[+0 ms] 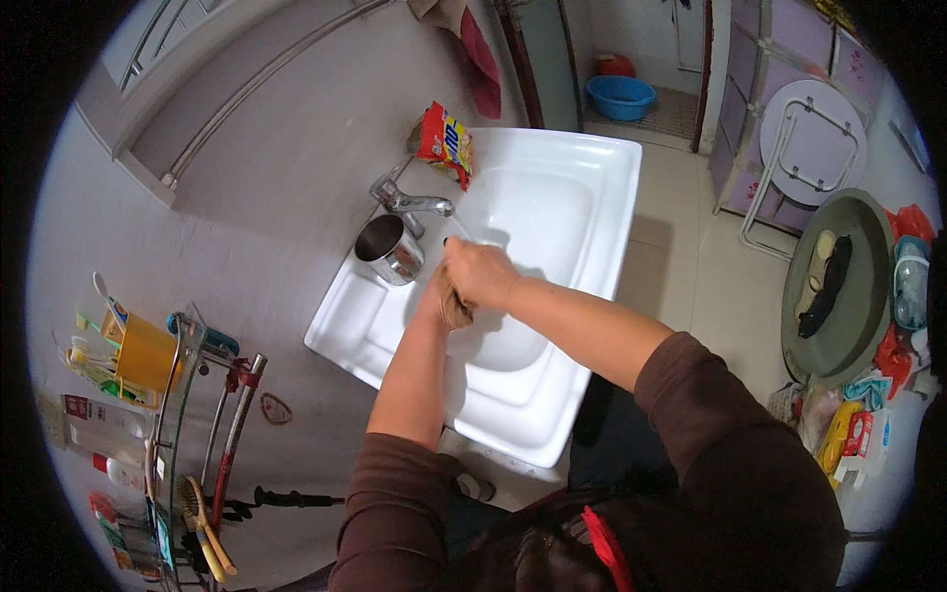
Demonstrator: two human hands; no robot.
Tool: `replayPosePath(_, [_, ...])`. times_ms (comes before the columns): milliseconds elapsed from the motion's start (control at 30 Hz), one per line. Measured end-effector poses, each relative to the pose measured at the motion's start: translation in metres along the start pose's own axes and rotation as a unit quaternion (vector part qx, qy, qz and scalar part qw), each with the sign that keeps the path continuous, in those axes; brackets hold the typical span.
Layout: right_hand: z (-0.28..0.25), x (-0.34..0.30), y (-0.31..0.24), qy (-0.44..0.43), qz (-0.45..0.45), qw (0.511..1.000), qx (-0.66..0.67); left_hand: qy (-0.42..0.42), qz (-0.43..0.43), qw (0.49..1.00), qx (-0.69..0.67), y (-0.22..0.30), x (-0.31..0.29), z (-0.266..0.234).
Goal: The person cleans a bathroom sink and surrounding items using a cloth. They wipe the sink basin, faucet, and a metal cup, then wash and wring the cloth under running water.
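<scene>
Under the chrome faucet (414, 204), my two hands are pressed together above the white sink (572, 395). My right hand (480, 273) is closed and lies over my left, in a thin stream of water from the spout. Partly covered by it, my left hand (451, 303) is closed too. A little dark material shows at the edges of the hands, but its kind is hidden. A metal cup (392, 251) stands on the sink's ledge, left of the hands. Behind the faucet leans a red and yellow packet (444, 145).
A wall rack (170, 424) on the left carries a yellow cup (148, 353) of toothbrushes and a wooden hairbrush (205, 528). At right, a grey-green basin (856, 296) holds beige and black items. A folded stool (811, 138) leans behind it; a blue basin (621, 97) sits farther back.
</scene>
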State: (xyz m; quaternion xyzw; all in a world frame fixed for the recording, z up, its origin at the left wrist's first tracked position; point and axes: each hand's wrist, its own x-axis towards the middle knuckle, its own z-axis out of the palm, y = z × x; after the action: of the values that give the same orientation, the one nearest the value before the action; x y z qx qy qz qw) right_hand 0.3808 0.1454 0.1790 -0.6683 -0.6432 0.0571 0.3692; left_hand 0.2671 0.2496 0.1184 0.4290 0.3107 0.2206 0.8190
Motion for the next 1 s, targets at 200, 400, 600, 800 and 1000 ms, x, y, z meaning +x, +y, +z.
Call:
replayPosePath(200, [0.000,0.004,0.010,0.005,0.095,0.995,-0.008,0.019,0.005,1.000,-0.005,0.019,-0.011,0.003])
replayPosePath(400, [0.016,-0.005,-0.011,0.029,-0.076,0.997,0.002,-0.090,0.055,0.988,-0.117,0.016,-0.013,-0.003])
replayPosePath(600, [-0.021,0.016,0.037,-0.008,0.198,0.978,-0.069,0.022,-0.033,0.998,0.044,0.026,-0.019,0.030])
replayPosePath(800, [-0.027,0.023,0.049,0.087,0.261,0.961,-0.025,0.111,0.081,0.814,0.564,0.018,-0.035,0.039])
replayPosePath(1000, [-0.036,0.028,0.055,0.177,0.274,0.940,0.097,0.171,0.137,0.717,0.661,0.029,-0.046,0.028])
